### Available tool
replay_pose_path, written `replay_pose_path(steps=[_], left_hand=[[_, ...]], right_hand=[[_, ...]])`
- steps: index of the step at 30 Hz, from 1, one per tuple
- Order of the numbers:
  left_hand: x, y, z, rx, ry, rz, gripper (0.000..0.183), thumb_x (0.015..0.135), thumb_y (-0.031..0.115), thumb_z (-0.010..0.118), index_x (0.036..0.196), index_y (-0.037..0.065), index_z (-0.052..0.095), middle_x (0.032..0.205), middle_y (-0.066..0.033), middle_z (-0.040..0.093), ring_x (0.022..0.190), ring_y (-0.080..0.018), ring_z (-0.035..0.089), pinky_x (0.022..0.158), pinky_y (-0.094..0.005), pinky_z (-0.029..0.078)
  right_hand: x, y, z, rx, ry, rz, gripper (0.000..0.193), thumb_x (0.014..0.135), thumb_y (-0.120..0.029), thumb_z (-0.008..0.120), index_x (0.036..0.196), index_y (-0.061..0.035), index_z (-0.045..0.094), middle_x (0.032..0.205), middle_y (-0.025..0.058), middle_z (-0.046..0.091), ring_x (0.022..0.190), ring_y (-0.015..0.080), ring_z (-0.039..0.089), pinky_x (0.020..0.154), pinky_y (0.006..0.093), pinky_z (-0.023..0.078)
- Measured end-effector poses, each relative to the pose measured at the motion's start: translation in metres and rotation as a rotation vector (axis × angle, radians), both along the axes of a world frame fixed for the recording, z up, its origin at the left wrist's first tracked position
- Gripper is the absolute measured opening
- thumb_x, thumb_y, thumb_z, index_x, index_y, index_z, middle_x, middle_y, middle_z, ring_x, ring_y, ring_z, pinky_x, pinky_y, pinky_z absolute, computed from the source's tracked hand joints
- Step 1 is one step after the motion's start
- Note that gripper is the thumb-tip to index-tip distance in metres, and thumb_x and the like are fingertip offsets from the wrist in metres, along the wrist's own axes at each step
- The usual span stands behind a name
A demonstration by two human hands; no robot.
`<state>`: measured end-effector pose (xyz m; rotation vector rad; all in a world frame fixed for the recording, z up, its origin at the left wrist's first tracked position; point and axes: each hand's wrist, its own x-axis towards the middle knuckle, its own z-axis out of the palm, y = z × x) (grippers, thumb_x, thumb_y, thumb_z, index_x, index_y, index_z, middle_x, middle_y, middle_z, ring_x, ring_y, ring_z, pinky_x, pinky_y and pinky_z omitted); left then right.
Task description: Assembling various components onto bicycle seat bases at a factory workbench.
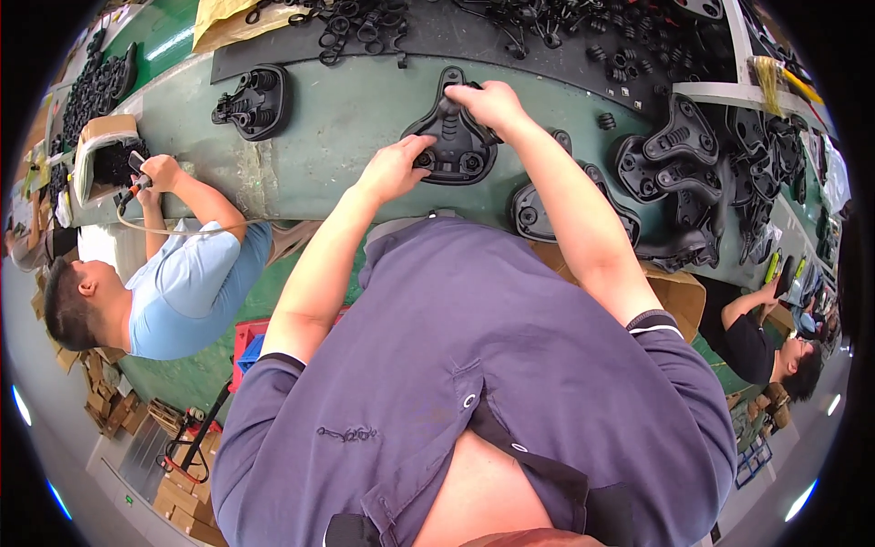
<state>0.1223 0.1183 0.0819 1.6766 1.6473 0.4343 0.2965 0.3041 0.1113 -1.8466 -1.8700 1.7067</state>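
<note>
Head view: I see, far left of the black triangular part (447,150), an open carton (108,127) holding small black pieces (116,166). Nearer its left sits a similar part (258,102). The left hand (395,169) grips its left side, the right hand (497,108) its upper right, on the desk (342,114). Rightward lie piled parts (679,173) and, lower, a cardboard box (682,296), contents hidden from me.

We have a green-topped workbench (337,118) curving across the top, white metal frame (711,93) at upper right. Green floor (173,376) shows below the bench. Brown cardboard boxes (187,501) pile up at lower left. Beyond them, pale grey surface (80,497); wall or ceiling, we can't tell. Bright strip lights (802,501) glow near both lower rims.
</note>
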Motion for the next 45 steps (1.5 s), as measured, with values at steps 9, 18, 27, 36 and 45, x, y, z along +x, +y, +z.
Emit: replay_pose_path(steps=[9, 18, 27, 36, 45], left_hand=[[0.000, 0.000, -0.005, -0.016, -0.178, 0.227, 0.082, 0.080, 0.021, 0.087, 0.152, 0.006, 0.050, 0.133, -0.0169, 0.069, 0.124, -0.0375, 0.063, 0.106, -0.0470, 0.051], [0.054, 0.043, -0.045, 0.140, 0.105, 0.641, 0.060, 0.095, 0.051, 0.070, 0.132, 0.004, 0.067, 0.126, -0.0176, 0.072, 0.122, -0.0388, 0.062, 0.109, -0.0523, 0.042], [0.036, 0.062, -0.068, 0.238, 0.176, 0.655, 0.046, 0.095, 0.050, 0.070, 0.113, 0.008, 0.073, 0.110, -0.0115, 0.074, 0.109, -0.0364, 0.063, 0.097, -0.0531, 0.045], [-0.006, 0.017, -0.050, -0.535, -0.483, 0.820, 0.048, 0.094, 0.024, 0.074, 0.138, 0.004, 0.068, 0.112, -0.0112, 0.078, 0.090, -0.0248, 0.077, 0.069, -0.0424, 0.066], [-0.129, -0.070, -0.063, -0.362, -0.751, 1.448, 0.068, 0.099, 0.025, 0.075, 0.158, 0.005, 0.047, 0.142, -0.0199, 0.065, 0.113, -0.0343, 0.073, 0.083, -0.0549, 0.066]], right_hand=[[-0.019, -0.063, -0.033, 0.306, -0.164, 0.222, 0.080, 0.086, -0.052, 0.080, 0.133, 0.0061, 0.050, 0.127, 0.0290, 0.062, 0.114, 0.0456, 0.068, 0.097, 0.0521, 0.057], [0.004, -0.083, -0.064, 0.702, -0.136, 0.272, 0.072, 0.094, -0.044, 0.067, 0.151, -0.0039, 0.047, 0.139, 0.0238, 0.058, 0.123, 0.0432, 0.059, 0.108, 0.0538, 0.045], [0.002, -0.059, -0.057, 0.731, -0.053, 0.203, 0.071, 0.092, -0.045, 0.071, 0.146, -0.0025, 0.053, 0.138, 0.0247, 0.061, 0.123, 0.0447, 0.061, 0.105, 0.0534, 0.049], [0.185, -0.068, -0.043, 0.826, -0.271, 0.275, 0.058, 0.089, -0.030, 0.078, 0.132, 0.0057, 0.063, 0.132, 0.0295, 0.065, 0.126, 0.0460, 0.060, 0.109, 0.0530, 0.048], [0.355, -0.116, -0.053, 0.850, -0.615, 0.431, 0.073, 0.086, -0.034, 0.082, 0.142, 0.0022, 0.053, 0.140, 0.0232, 0.059, 0.133, 0.0414, 0.053, 0.107, 0.0555, 0.049]])
